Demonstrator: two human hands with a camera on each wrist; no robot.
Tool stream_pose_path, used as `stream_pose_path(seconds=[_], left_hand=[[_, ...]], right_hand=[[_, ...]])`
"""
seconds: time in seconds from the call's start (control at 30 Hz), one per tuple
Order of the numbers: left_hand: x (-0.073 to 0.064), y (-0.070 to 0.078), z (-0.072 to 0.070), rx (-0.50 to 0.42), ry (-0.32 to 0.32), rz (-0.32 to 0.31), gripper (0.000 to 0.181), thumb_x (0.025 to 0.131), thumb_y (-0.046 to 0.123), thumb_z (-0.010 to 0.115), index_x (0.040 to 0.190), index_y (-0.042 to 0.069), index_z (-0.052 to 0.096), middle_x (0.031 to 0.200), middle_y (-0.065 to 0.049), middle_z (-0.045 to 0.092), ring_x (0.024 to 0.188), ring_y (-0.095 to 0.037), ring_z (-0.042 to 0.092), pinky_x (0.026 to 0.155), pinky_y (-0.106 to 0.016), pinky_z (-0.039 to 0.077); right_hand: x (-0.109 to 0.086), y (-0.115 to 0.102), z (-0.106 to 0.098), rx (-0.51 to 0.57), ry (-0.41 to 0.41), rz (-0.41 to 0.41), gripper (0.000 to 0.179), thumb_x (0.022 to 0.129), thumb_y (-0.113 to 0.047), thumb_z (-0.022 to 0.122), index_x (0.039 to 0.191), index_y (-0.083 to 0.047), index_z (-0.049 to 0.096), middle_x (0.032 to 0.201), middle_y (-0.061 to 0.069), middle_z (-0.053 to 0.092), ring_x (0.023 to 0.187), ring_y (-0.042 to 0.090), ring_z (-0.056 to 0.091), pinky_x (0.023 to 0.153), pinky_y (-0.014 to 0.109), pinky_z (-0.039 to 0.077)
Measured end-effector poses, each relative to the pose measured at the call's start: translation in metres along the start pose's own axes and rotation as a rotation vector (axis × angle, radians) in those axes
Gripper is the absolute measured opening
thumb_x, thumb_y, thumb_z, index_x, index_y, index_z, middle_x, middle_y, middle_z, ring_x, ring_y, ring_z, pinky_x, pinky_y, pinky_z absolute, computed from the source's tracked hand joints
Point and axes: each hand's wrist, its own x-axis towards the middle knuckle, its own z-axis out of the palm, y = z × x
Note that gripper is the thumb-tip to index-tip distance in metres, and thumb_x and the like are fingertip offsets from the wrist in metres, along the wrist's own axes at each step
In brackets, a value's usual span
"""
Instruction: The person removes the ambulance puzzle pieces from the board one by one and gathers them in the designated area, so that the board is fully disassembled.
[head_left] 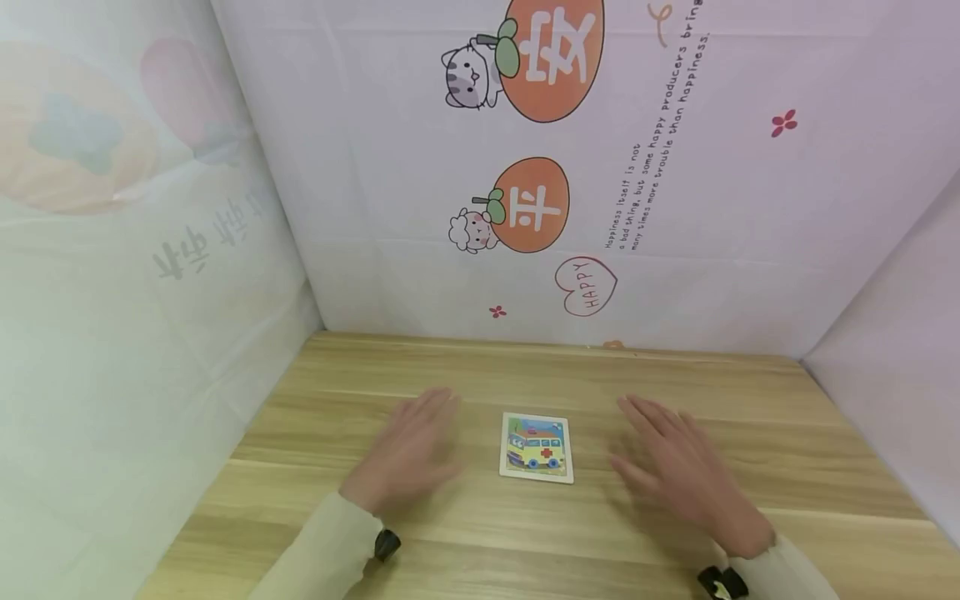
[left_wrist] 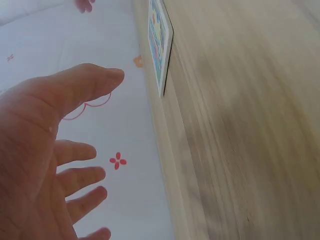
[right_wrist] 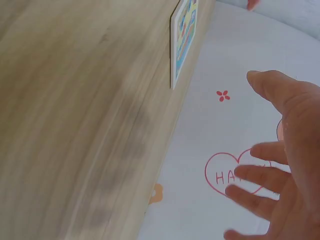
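A square picture puzzle or tile (head_left: 536,448) with a white border lies flat on the wooden table, showing a yellow ambulance with a red cross. To its left, my left hand (head_left: 408,454) hovers with fingers apart and nothing held. On the other side my right hand (head_left: 678,467) is also raised, its fingers spread and holding nothing. Both are slightly blurred in the head view. In the left wrist view the left hand (left_wrist: 50,135) has its thumb extended, apart from the tile (left_wrist: 160,45). The right wrist view shows the right hand (right_wrist: 295,150) likewise apart from the tile (right_wrist: 184,37).
Light wood-grain table (head_left: 450,550) lies under both hands. A white printed cloth (head_left: 390,208) hangs behind it, with persimmon drawings and a heart outline. More cloth (head_left: 150,333) closes off the left side, and a pale panel (head_left: 900,350) the right.
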Motion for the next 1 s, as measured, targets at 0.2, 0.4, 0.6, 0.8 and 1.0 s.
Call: stream_pose_path(seconds=[0.2,0.4,0.6,0.8,1.0], left_hand=[[0.021,0.004,0.006,-0.085,-0.009,0.065,0.081,0.095,0.037,0.077,0.162,0.01,0.04,0.167,-0.009,0.043,0.156,-0.031,0.038,0.13,-0.056,0.03],[0.042,0.007,0.013,-0.139,-0.066,0.063,0.076,0.093,0.032,0.079,0.158,0.01,0.046,0.16,-0.006,0.051,0.151,-0.027,0.045,0.128,-0.048,0.037],[0.065,0.003,0.031,-0.198,-0.113,0.072,0.075,0.09,0.033,0.082,0.154,0.011,0.05,0.156,-0.002,0.053,0.148,-0.024,0.048,0.125,-0.042,0.042],[0.079,0.007,0.041,-0.26,-0.135,0.092,0.075,0.089,0.041,0.084,0.151,0.012,0.053,0.152,-0.002,0.056,0.144,-0.022,0.051,0.124,-0.041,0.044],[0.086,0.008,0.049,-0.355,-0.141,0.054,0.075,0.086,0.04,0.086,0.149,0.014,0.055,0.147,0.001,0.059,0.139,-0.02,0.055,0.122,-0.04,0.045]], right_hand=[[0.017,-0.002,0.003,0.042,0.019,-0.091,0.073,0.087,-0.031,0.086,0.147,-0.001,0.057,0.144,0.02,0.065,0.127,0.042,0.064,0.106,0.063,0.051],[0.041,-0.004,0.01,0.137,-0.039,-0.075,0.062,0.085,-0.021,0.089,0.138,0.001,0.064,0.133,0.021,0.07,0.121,0.039,0.068,0.103,0.056,0.058],[0.061,-0.005,0.02,0.172,-0.088,-0.086,0.051,0.085,-0.015,0.089,0.13,0.0,0.068,0.123,0.015,0.073,0.114,0.031,0.071,0.098,0.049,0.061],[0.078,-0.008,0.032,0.233,-0.109,-0.142,0.043,0.086,-0.013,0.088,0.123,0.001,0.071,0.11,0.012,0.074,0.101,0.025,0.072,0.089,0.044,0.063],[0.093,-0.016,0.044,0.314,-0.217,-0.113,0.04,0.089,-0.016,0.085,0.124,-0.002,0.072,0.115,0.012,0.074,0.104,0.025,0.071,0.092,0.044,0.063]])
